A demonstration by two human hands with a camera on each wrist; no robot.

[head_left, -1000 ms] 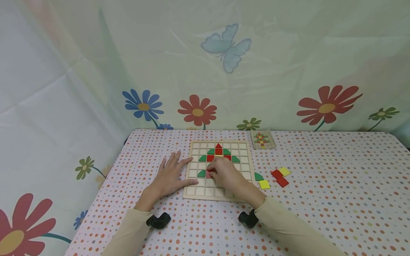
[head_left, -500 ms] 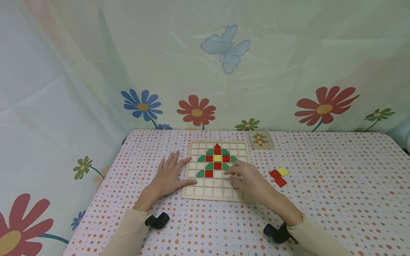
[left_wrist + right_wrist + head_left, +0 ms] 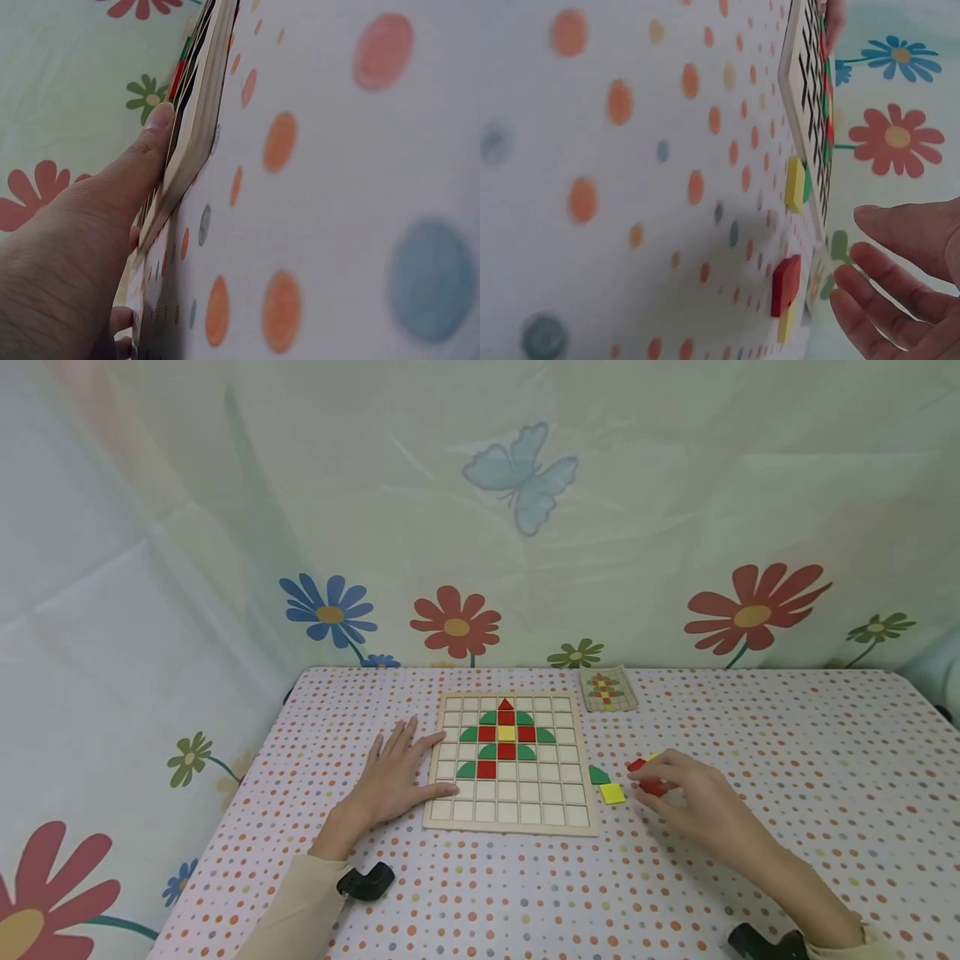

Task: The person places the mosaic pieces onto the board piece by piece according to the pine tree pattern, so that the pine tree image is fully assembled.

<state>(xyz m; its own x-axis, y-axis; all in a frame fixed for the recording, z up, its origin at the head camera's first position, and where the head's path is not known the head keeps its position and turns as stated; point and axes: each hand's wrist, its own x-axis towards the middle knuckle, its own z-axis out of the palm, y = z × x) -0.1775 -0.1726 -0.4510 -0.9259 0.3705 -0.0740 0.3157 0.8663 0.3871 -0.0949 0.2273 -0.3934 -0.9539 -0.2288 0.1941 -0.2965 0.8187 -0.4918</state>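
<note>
A wooden grid board lies on the table, with red, green and yellow tiles set in some of its squares in a tree-like pattern. My left hand is spread flat at the board's left side, thumb and index finger touching its edge; the left wrist view shows the thumb on the rim. My right hand hovers over red tiles, thumb and fingers apart with nothing between them. A yellow tile lies beside the red ones, partly hidden in the head view.
Between board and right hand lie a green quarter-round tile and a yellow square tile. A small pattern card lies behind them, near the table's back edge. A flowered curtain hangs behind the dotted tabletop.
My right hand has left the board and moved right to the loose tiles, uncovering the board's red and green pieces. My left hand stays at the board's edge.
</note>
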